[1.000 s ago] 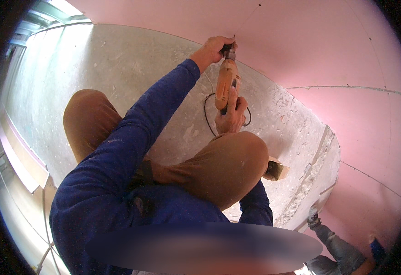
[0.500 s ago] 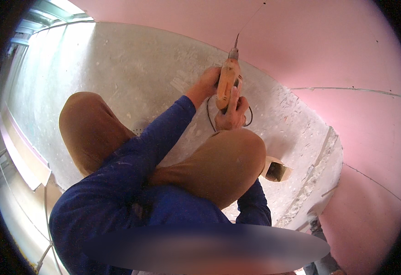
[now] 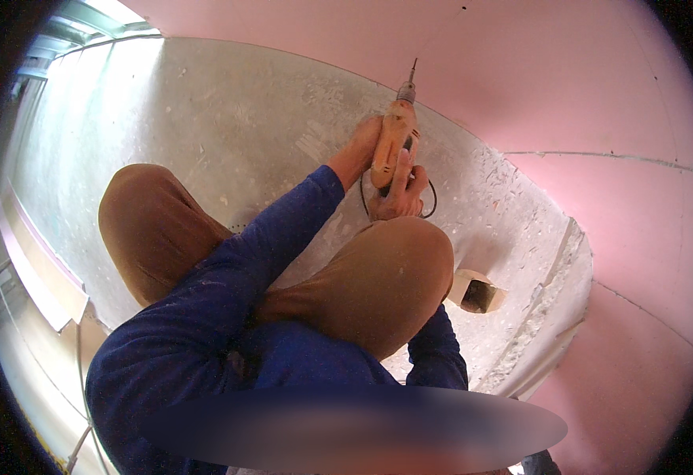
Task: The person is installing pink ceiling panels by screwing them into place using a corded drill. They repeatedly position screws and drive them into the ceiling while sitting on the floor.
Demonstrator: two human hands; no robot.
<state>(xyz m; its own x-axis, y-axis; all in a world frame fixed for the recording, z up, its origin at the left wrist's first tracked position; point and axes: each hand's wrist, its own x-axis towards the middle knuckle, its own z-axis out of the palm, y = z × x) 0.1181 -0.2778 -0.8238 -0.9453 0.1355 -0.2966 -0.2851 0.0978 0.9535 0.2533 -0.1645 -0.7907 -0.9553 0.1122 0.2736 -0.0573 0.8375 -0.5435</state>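
Note:
An orange corded power drill (image 3: 394, 146) points away from me, its thin bit reaching the pink wall panel (image 3: 307, 24). My right hand (image 3: 401, 194) is wrapped round the rear grip, with the index finger stretched along the tool's body. Against the drill's left side, nearer its front, my left hand (image 3: 364, 142) is closed; the drill hides most of those fingers. A black cord (image 3: 433, 199) loops below the grip. Whether the tip touches the panel or a screw there, I cannot tell.
A small open cardboard box (image 3: 465, 290) stands on the dusty concrete floor (image 3: 227, 103), right of my bent knee. Pink panels with seams curve round the far and right sides. Board strips (image 3: 41, 257) and a cable lie at the left.
The drill and both hands have shifted very slightly. My knees have moved a little left. At the lower right, the dark shape beside the panel now shows less.

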